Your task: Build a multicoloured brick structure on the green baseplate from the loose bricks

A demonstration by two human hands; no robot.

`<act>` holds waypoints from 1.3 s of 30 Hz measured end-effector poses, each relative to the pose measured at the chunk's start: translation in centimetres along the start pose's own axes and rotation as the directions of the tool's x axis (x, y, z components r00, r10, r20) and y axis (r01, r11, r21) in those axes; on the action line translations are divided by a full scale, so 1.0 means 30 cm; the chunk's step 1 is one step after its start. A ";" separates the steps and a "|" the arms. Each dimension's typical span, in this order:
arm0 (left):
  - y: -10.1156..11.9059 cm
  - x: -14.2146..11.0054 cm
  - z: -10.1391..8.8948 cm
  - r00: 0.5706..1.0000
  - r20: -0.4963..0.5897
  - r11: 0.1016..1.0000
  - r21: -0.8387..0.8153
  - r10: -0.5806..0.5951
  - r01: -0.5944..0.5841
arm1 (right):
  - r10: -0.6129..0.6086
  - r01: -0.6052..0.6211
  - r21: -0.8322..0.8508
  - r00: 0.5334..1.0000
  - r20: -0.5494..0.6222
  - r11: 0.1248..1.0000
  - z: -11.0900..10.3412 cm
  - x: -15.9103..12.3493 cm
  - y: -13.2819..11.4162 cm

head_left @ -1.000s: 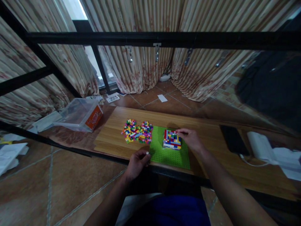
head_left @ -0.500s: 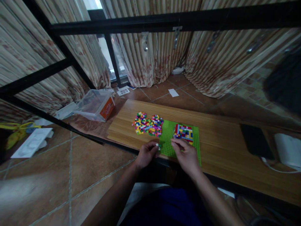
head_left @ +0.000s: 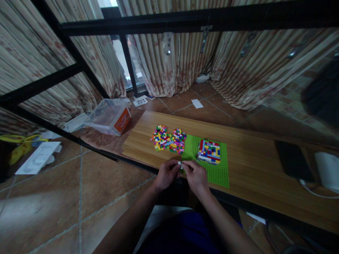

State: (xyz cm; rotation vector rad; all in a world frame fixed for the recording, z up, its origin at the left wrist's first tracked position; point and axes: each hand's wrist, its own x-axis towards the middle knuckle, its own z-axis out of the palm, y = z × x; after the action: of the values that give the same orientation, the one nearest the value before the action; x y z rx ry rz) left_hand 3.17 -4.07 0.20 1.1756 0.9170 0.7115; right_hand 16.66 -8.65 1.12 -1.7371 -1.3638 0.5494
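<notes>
My left hand (head_left: 166, 173) and my right hand (head_left: 195, 175) meet at the near edge of the wooden board (head_left: 251, 158). Both pinch one small white brick (head_left: 180, 163) between their fingertips. Just beyond them lies a green baseplate (head_left: 215, 173) with a low block of many-coloured bricks (head_left: 209, 151) built on it. A heap of loose coloured bricks (head_left: 168, 138) lies left of the baseplate.
A clear plastic box with an orange label (head_left: 109, 121) lies on the floor at the left. A black phone (head_left: 292, 160) and a white device with a cable (head_left: 327, 169) rest at the board's right end. Black metal bars (head_left: 185, 19) cross in front of striped curtains.
My right hand left the brick block and came back to meet my left hand at the board's near edge. The camera view shifted left and slightly down.
</notes>
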 end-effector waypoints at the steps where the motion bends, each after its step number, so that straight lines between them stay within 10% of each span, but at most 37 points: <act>1: -0.002 0.001 0.002 1.000 -0.009 1.000 -0.001 -0.001 0.001 | -0.009 0.009 -0.016 1.000 -0.010 1.000 0.003 -0.002 -0.001; 10: 0.012 0.001 0.024 0.995 -0.086 0.998 -0.032 -0.050 0.047 | -0.182 0.171 -0.128 0.980 -0.083 0.977 -0.015 -0.008 -0.009; 21: 0.017 0.001 0.021 0.995 -0.069 0.997 -0.048 -0.071 0.068 | -0.096 0.014 -0.275 0.953 -0.286 0.961 -0.323 0.157 0.131; 39: 0.007 0.004 0.018 0.994 -0.066 0.996 -0.014 -0.090 0.089 | -0.071 -0.037 -0.402 0.966 -0.250 0.915 -0.314 0.235 0.179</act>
State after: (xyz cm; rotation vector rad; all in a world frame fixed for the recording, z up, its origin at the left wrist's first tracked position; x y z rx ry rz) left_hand 3.70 -4.17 0.44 1.1000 1.0140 0.6854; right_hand 29.09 -5.56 2.98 -2.0391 -1.3653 0.0163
